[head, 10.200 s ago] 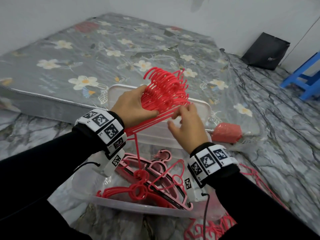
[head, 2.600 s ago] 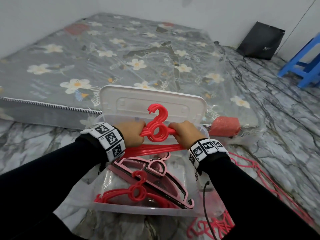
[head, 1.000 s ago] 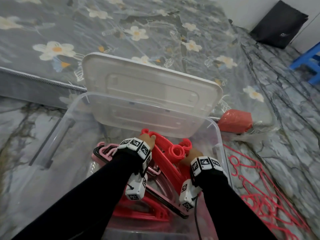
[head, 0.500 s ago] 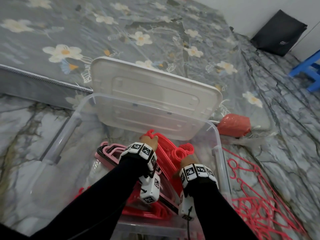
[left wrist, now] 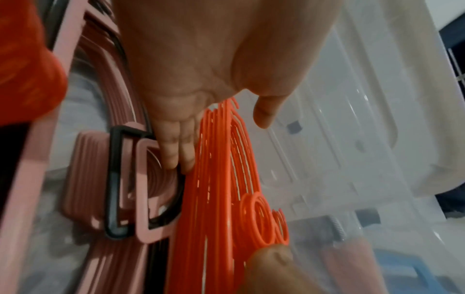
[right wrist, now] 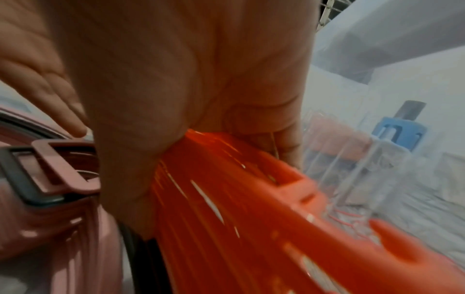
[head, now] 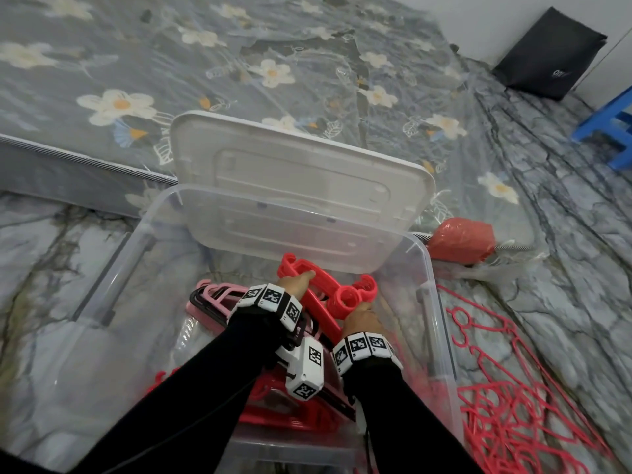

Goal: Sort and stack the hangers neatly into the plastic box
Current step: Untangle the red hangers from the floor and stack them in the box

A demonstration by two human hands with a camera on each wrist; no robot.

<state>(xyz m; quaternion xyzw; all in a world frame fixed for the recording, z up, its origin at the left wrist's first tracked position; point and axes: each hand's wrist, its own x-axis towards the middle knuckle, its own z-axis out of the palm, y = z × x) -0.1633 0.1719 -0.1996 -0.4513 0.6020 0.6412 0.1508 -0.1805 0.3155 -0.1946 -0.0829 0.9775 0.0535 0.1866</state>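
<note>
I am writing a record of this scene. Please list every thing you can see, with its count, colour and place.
plastic box: one, clear, on the floor.
lid: one, white, standing behind the box against the mattress.
red hangers: one bundle, inside the box, held by both hands.
pink hangers: one stack, pink and black, in the box, left of the bundle.
loose hangers: a pile, red, on the floor right of the box.
mattress: one, grey with flowers.
red bag: one, beside the box.
black bag: one, against the wall.
blue stool: one, far right.
left hand: grips the bundle.
right hand: grips the bundle.
</note>
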